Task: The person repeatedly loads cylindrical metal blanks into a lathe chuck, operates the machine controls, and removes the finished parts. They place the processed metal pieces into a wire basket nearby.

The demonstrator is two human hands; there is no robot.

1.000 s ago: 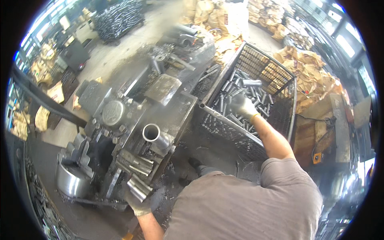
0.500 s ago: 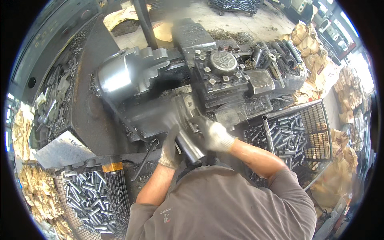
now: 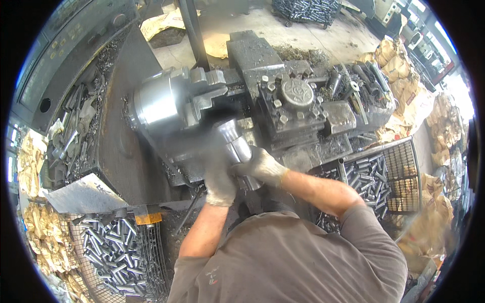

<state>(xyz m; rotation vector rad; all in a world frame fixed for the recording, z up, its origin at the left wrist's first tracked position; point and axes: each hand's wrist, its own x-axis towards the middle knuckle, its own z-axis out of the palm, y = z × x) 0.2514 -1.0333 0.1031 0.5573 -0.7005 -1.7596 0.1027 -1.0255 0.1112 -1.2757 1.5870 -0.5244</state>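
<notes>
A shiny steel cylinder (image 3: 234, 140) with a flared upper end is held at a tilt in front of the lathe chuck (image 3: 157, 103). My right hand (image 3: 261, 166), in a whitish glove, wraps around its right side below the middle. On the other side my left hand (image 3: 220, 184), gloved too, is closed against the cylinder; its fingers are partly blurred. The cylinder's lower end shows below the hands. Up and to the left of the cylinder, the stepped chuck jaws stand apart from it. The tool post (image 3: 297, 94) with its bolts sits to the upper right.
A wire basket (image 3: 406, 171) of short metal tubes stands at right, another basket (image 3: 76, 242) of tubes at lower left. Wrenches and tools (image 3: 356, 93) lie behind the tool post. A dark rod (image 3: 189, 214) slants down beside my left forearm. Brown paper sacks line both sides.
The cylinder has risen toward the chuck, and its flared end now shows clearly. My right hand has shifted lower along it. The view has moved slightly.
</notes>
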